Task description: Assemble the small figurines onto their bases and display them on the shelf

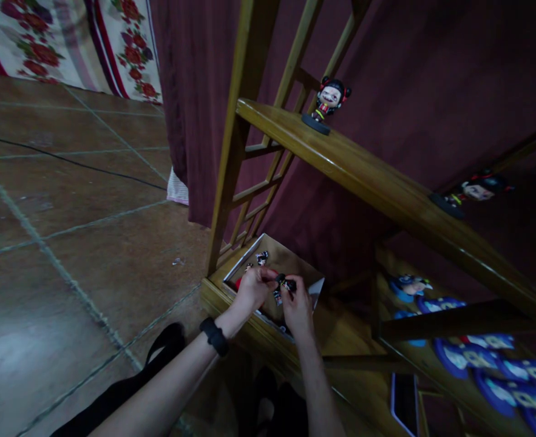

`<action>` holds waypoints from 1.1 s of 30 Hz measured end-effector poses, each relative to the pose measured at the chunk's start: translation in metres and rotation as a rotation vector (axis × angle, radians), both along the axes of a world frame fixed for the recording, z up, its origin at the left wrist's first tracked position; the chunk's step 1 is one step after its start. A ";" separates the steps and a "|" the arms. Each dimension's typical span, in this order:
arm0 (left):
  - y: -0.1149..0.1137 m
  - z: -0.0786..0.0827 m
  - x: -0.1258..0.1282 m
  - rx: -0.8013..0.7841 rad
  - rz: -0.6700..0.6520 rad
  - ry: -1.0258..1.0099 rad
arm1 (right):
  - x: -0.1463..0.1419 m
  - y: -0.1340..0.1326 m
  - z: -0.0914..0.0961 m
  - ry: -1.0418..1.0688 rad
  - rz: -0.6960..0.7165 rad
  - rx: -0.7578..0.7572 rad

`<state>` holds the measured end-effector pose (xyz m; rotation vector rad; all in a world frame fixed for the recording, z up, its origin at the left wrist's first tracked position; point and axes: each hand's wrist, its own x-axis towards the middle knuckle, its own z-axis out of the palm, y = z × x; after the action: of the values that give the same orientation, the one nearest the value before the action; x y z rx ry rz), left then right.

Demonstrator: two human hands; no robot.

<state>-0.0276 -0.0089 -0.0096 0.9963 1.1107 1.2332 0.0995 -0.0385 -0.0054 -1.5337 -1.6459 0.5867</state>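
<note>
Both my hands meet over an open cardboard box [315,284] that rests on the lowest wooden shelf. My left hand [254,288], with a black band on its wrist, has its fingers pinched at a small dark figurine [286,283]. My right hand [297,309] grips the same figurine from the right. Inside the box lie a few more small figurine pieces [262,257] and something red [238,283], partly hidden by my left hand.
A wooden shelf rack [368,176] slants across the view, with one figurine [328,103] on its upper shelf and another [474,191] further right. Blue figurines [499,364] crowd a lower shelf at right. Dark red curtain behind; tiled floor [67,243] at left with a black cable.
</note>
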 end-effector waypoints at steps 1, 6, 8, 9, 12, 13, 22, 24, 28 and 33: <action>0.000 -0.001 0.000 0.006 -0.002 0.015 | -0.001 0.000 0.000 -0.016 0.006 0.009; 0.002 -0.007 -0.001 -0.019 0.008 0.022 | -0.001 0.005 -0.002 -0.016 0.004 0.060; 0.002 -0.008 -0.001 -0.033 0.013 0.000 | 0.001 0.008 -0.005 0.057 0.013 0.008; 0.002 -0.009 -0.001 -0.042 0.016 -0.015 | 0.002 0.009 -0.006 0.094 0.024 -0.028; 0.002 -0.008 -0.002 -0.085 0.020 -0.052 | 0.003 0.009 -0.007 0.121 0.065 -0.073; 0.001 -0.007 -0.004 -0.104 0.006 -0.058 | 0.003 0.008 -0.006 0.095 0.084 -0.059; -0.003 -0.008 -0.013 -0.243 -0.009 -0.075 | -0.001 0.001 0.003 -0.211 0.242 0.063; -0.003 -0.009 -0.013 -0.245 -0.009 -0.070 | -0.001 0.000 0.003 -0.226 0.256 0.060; -0.004 -0.010 -0.011 -0.230 0.008 -0.094 | -0.001 0.002 0.001 -0.193 0.264 0.054; -0.001 -0.010 -0.007 -0.289 0.038 -0.112 | -0.002 0.012 -0.010 0.041 0.213 -0.016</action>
<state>-0.0350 -0.0101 -0.0194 0.6827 1.1846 1.1065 0.0979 -0.0268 -0.0152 -1.3578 -1.7897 0.7404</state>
